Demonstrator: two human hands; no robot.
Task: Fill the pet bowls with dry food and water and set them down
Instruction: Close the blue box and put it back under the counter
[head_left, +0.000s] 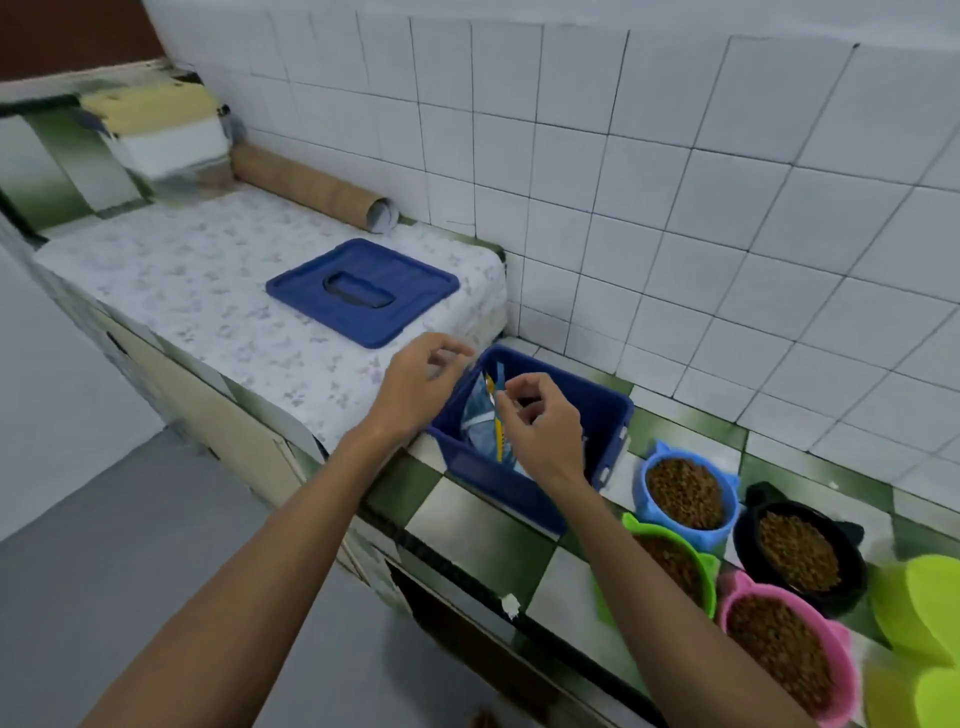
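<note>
An open dark-blue storage bin (605, 415) stands on the green-and-white tiled counter (478, 535) with a light-blue food bag (480, 415) inside. My right hand (540, 426) is over the bin and pinches the bag's top edge. My left hand (421, 382) hovers at the bin's left rim with loosely curled fingers, holding nothing. To the right stand several cat-eared bowls full of brown kibble: blue (685, 493), green (675, 566), black (800, 551) and pink (784, 649).
The bin's blue lid (363, 291) lies on the raised, floral-covered surface to the left. A cardboard tube (311, 187) rests against the tiled wall behind it. Lime-green plastic containers (919, 613) sit at the far right. Grey floor lies below the counter edge.
</note>
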